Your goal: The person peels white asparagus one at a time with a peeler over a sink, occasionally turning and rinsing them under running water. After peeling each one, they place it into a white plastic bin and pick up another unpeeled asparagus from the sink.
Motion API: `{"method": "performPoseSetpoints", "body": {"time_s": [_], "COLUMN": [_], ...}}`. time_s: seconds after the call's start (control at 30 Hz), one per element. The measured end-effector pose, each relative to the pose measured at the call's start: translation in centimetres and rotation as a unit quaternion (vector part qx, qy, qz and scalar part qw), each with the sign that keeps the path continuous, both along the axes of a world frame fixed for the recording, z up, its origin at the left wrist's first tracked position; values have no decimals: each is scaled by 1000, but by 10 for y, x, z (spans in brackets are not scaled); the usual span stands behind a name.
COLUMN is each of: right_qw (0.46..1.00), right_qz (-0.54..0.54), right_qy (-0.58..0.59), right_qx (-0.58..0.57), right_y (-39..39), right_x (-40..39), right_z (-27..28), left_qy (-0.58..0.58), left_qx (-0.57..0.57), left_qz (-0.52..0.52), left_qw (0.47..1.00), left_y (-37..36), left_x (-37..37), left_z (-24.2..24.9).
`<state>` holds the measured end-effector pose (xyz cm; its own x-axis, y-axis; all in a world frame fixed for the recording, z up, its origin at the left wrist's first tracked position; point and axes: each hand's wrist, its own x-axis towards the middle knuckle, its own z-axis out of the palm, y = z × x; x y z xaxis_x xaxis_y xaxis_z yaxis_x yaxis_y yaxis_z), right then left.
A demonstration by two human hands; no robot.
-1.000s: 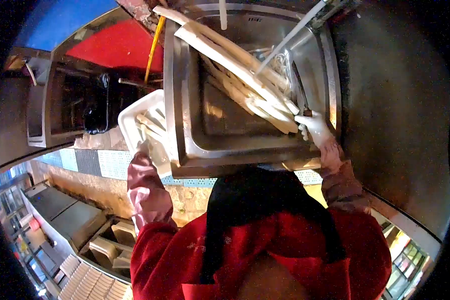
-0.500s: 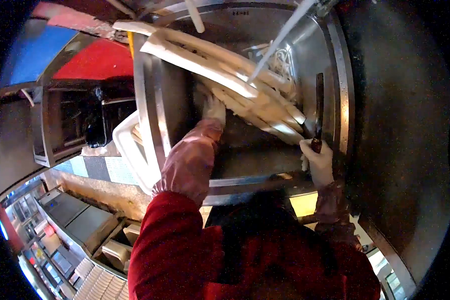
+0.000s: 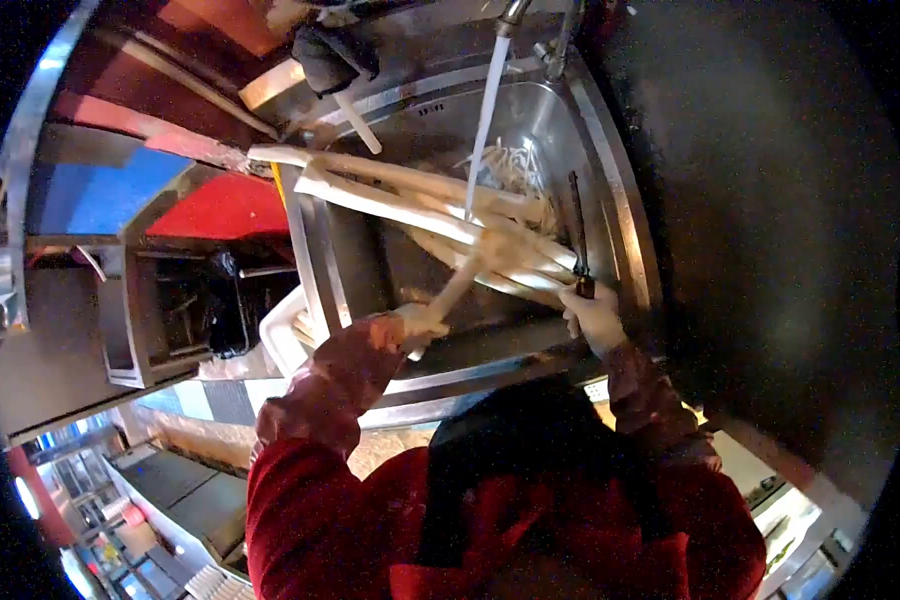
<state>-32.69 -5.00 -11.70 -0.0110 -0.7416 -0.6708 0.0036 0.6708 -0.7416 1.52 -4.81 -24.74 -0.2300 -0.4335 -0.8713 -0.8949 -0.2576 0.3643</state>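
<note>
My left hand (image 3: 420, 325), in a pale glove, is closed around one end of a long pale stalk (image 3: 458, 290), whose blurred far end overlaps a pile. That pile of long, pale, peeled-looking stalks (image 3: 390, 208) lies slanting across the metal sink (image 3: 370, 262), its upper left end over the rim. My right hand (image 3: 595, 318), also gloved, grips the brown handle of a long narrow tool (image 3: 576, 215) that looks like a knife, pointing away from me by the sink's right wall. Water (image 3: 485, 125) runs from the tap onto the stalks.
Thin pale strips (image 3: 515, 168) lie in the sink's far right corner. A tap (image 3: 512, 15) stands over the back edge. To the left are a white tub (image 3: 288, 330) and a red panel (image 3: 220, 203). A dark surface (image 3: 750, 250) runs along the right.
My left hand has come back from under the pile toward the near left side, now with a stalk in it. My right hand still holds the tool. The camera view has shifted.
</note>
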Motion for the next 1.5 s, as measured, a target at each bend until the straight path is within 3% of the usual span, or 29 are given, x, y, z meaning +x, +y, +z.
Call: {"method": "performPoseSetpoints", "body": {"time_s": [0.07,0.17,0.23,0.27,0.3,0.33,0.37,0.4,0.43,0.5,0.53,0.57,0.63,0.67,0.7,0.77,0.83,0.9,0.97,1.0,1.1,1.17,1.2,1.23,1.3,1.37,1.4,1.47,1.5], "right_qw": [1000,1000,992,987,987,933,835,841,790,727,751,704,765,778,788,806,806,752,715,739,828,886,957,956,979,978,982,968,974], "right_qz": [2,11,80,107,102,138,169,216,235,284,277,244,347,286,222,201,243,269,284,318,246,257,207,207,173,149,131,141,174], "right_qy": [-6,-1,88,92,94,245,384,394,398,402,355,379,462,488,512,468,402,359,364,402,370,350,192,192,-30,-95,-115,-169,-138], "right_qx": [-2,-20,-44,-79,-83,-226,-355,-303,-402,-478,-483,-548,-285,-272,-260,-301,-360,-483,-525,-438,-343,-164,-74,-74,-104,-106,-72,-122,-47], "right_y": [-1,-5,-15,-23,-31,-40,-49,-59,-61,-65,-72,-87,-110,-124,-134,-136,-109,-82,-78,-85,-137,-156,-155,-157,-157,-155,-153,-150,-150], "right_x": [-1,4,8,9,14,20,26,32,37,45,48,42,32,27,20,16,28,50,57,57,34,21,20,23,31,44,49,58,53], "right_z": [-4,0,13,22,25,27,29,33,46,44,36,14,50,40,26,14,29,44,60,50,4,4,19,23,27,42,53,60,73], "left_qy": [174,426,492,499,524,523,521,560,590,580,563,589,583,598,646,639,627,619,691,722,757,769,776,783,780,768,761,727,702], "left_qx": [40,95,81,0,52,61,70,43,39,54,28,25,47,91,132,193,191,192,275,322,358,371,376,381,397,416,447,488,497], "left_qz": [140,326,391,387,397,390,384,353,360,365,365,348,422,460,413,506,521,527,484,443,433,420,414,407,411,427,405,408,433], "left_qw": [974,839,774,775,752,756,759,749,721,727,741,728,692,650,628,547,547,550,462,423,334,307,291,275,255,233,240,258,270], "left_y": [-32,-81,-99,-100,-108,-109,-106,-106,-101,-92,-86,-80,-61,-54,-53,-44,-44,-45,-44,-44,-30,-23,-24,-24,-22,-19,-21,-26,-30], "left_x": [-15,-37,-60,-70,-67,-71,-75,-76,-76,-70,-68,-67,-70,-67,-62,-66,-67,-66,-60,-60,-64,-63,-64,-65,-68,-76,-80,-79,-76], "left_z": [62,130,149,160,146,159,172,170,168,174,189,188,217,211,206,216,210,199,181,183,195,196,195,194,191,196,199,200,200]}}
